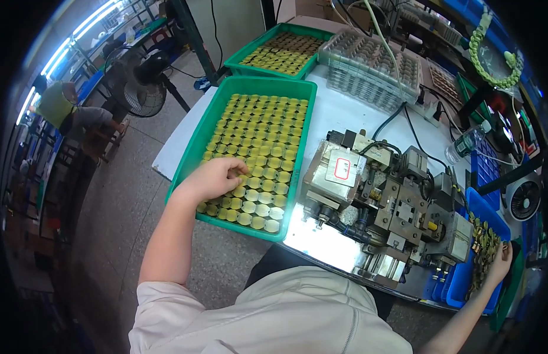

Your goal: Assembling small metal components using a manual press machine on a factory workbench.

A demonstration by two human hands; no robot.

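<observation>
— Beige shirt cloth (286, 312) lay nearest the camera. How was the green tray (262, 87) oriented?
— Its long axis ran away from the wearer, far end leaning right, on the white table (182, 135). Rows of yellow pieces (265, 144) followed that axis.
— And the grips?
— The left hand (212, 178) was over the pieces, fingers curled toward the thumb; whether it held one could not be told. The right hand (499, 266) was at the blue bin (460, 283) of brassy parts (483, 245), fingers bent, its hold equally unclear.
— What intervened?
— A metal machine (398, 212) separated tray and bin; the left forearm (165, 242) crossed the tray's near-left side. Clear stacked trays (368, 76) stood beyond.
— And the pieces' appearance?
— Flat and rounded, with dark gaps between; those nearest right shone paler.
</observation>
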